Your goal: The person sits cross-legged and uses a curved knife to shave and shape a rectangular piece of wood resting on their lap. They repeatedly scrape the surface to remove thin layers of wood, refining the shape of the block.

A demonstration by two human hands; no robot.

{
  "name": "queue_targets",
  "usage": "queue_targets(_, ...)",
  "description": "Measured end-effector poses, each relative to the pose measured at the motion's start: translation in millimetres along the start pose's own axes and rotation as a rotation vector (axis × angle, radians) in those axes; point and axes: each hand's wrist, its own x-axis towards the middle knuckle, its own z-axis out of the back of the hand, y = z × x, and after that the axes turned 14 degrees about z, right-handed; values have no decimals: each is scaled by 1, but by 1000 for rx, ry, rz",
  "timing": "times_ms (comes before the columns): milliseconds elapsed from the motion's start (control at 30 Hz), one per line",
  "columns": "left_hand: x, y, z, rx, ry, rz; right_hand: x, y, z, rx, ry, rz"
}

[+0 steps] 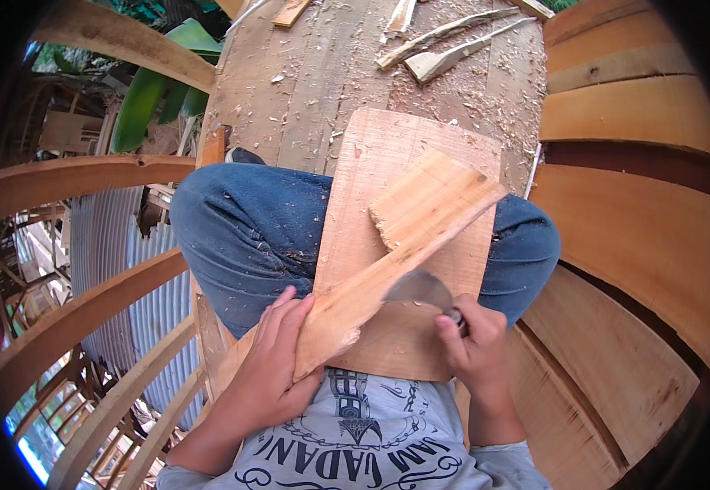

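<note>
A roughly cut wooden piece (363,286) lies slantwise over a flat wooden board (355,196) on my lap. Its broad, notched end rests at the upper right of the board, and its narrow end runs down to the lower left. My left hand (277,359) is closed round that narrow end, with the thumb underneath. In my right hand (477,335) is a knife (420,290) with a wide curved blade, gripped by its dark handle. The blade lies against or just beside the lower edge of the wooden piece; exact contact I cannot tell.
Wood shavings are scattered over the plank floor (290,106) ahead. Several offcuts, among them a paddle-shaped stick (453,59), lie at the far side. A plank wall (625,220) stands close on my right. On the left are wooden rails (85,175), with corrugated metal sheets (126,269) beyond.
</note>
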Motion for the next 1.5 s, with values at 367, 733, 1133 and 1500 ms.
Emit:
queue_targets(367, -2, 14, -1, -114, 64, 12, 24, -12, -14, -407, -86, 139)
queue_targets(733, -4, 16, -6, -224, 91, 37, 38, -21, -13, -494, -299, 100)
queue_targets(1133, -3, 35, -19, -233, 93, 45, 17, 5, -5, -163, 38, 41)
queue_targets(1500, 1, 36, -28, -187, 7, -79, 28, -4, -10, -459, -88, 144)
